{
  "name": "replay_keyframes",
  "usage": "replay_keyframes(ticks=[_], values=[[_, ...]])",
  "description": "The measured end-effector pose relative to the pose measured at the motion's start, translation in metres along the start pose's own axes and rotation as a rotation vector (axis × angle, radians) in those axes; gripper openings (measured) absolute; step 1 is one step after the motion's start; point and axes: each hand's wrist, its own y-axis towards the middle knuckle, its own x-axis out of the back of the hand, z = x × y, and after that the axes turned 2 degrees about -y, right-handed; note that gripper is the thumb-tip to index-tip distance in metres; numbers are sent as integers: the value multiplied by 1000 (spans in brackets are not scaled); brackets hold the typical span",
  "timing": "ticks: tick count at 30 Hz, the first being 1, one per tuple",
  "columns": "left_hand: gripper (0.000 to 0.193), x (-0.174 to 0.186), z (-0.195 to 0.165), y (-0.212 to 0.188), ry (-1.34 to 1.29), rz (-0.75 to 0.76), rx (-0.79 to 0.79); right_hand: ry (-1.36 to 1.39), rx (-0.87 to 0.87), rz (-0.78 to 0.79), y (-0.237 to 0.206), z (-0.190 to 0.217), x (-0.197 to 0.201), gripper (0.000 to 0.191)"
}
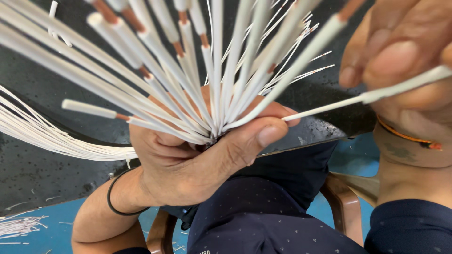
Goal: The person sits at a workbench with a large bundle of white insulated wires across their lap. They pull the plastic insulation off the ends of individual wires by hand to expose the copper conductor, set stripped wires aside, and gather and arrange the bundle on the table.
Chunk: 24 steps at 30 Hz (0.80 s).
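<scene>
My left hand [197, 155] is closed around a fanned bundle of white wires [188, 75] with bare copper tips, held over the dark, scuffed worktop [42, 174]. My right hand [400, 56] pinches a single white wire [358, 99] at the right. More white wires [42, 131] lie left on the worktop. Below is blue floor [47, 230] strewn with wire scraps [19, 226].

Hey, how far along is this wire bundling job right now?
Done: a fan of white wires with bared copper ends is gathered in the left hand. In hand: the right hand pinches one wire at the bundle's edge. Left: a sheaf of thin white wires lies on the dark table.
</scene>
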Motion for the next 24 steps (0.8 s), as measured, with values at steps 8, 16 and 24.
replay_keyframes(ticks=[8,16,24], values=[[15,2,4,-3,-172,-4,65,6,4,64,5,12,-12,17],[14,1,7,-6,-156,13,8,36,13,109,12,9,-9,15],[22,7,12,-4,-230,-40,-26,38,12,2,-2,9,-15,14]])
